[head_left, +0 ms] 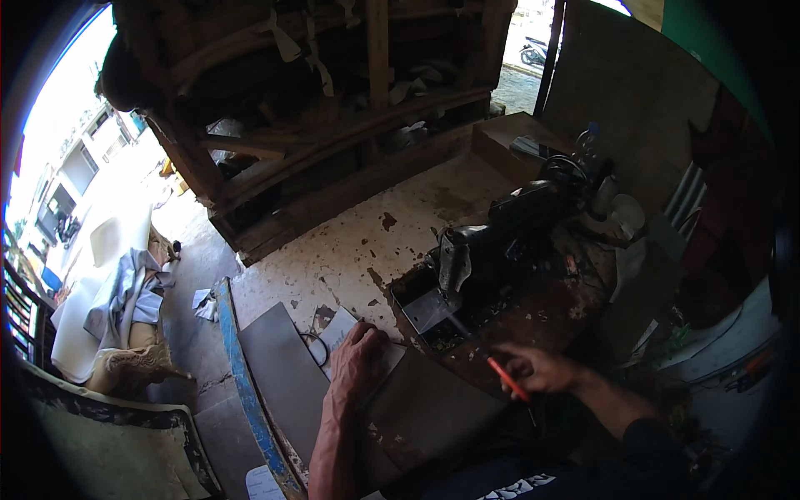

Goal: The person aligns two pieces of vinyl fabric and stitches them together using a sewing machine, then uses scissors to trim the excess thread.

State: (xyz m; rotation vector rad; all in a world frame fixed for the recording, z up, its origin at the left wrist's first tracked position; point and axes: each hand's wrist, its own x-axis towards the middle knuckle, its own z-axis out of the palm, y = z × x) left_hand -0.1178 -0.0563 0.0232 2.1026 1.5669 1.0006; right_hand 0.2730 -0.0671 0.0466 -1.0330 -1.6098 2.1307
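Note:
My left hand [357,360] rests with curled fingers on a white card [337,327] that has dark writing, pressing it down on the worktable. Grey sheet material [282,350] lies to the left of it, and a darker brownish-grey sheet [429,408] to the right. My right hand [540,372] is closed around a slim red-handled tool [507,378], held in the air right of the sheets. The tool's exact kind is unclear. Beyond my hands stands a dark sewing machine [500,233], its metal plate [427,310] closest to my right hand.
The worn white tabletop [400,217] has a blue edge [242,383] on the left. A wooden shelf frame [333,158] stands behind it. A brown box [517,142] and a clear bottle [587,142] sit near the machine. Fabric and foam pieces [125,292] are heaped at left.

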